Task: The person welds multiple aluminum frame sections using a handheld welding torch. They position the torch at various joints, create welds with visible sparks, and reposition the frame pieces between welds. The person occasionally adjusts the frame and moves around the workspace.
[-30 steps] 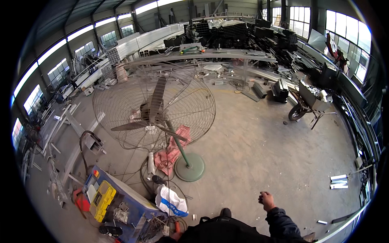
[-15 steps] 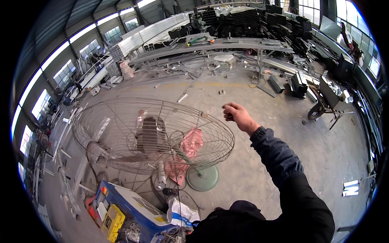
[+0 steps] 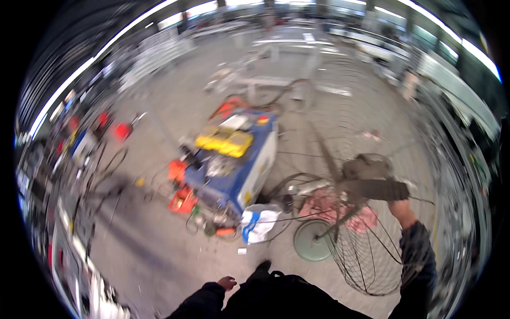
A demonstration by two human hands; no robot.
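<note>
Low in the head view, my left hand [image 3: 227, 283] hangs beside my body, fingers loosely apart with nothing seen in them. My right arm reaches out on the right, by a large standing fan with a round wire cage [image 3: 366, 266]. My right hand [image 3: 402, 211] is at the end of a dark brown fan blade [image 3: 374, 190]; its fingers are hidden there, so I cannot tell whether they grip it. The fan's pole slants down to a round green base [image 3: 312, 242]. Pink sacking [image 3: 321, 204] lies behind the pole.
Left of the fan stands a blue and white machine [image 3: 260, 162] carrying a yellow case [image 3: 226, 141]. A white and blue bag [image 3: 260, 222] and orange tools [image 3: 183, 199] lie around it. Cables cross the floor. Metal frames stand farther back, blurred.
The view has swung left, so the machine is now central and the fan is on the right. My right hand has gone from beside the cage to the fan blade. My left hand has come into view.
</note>
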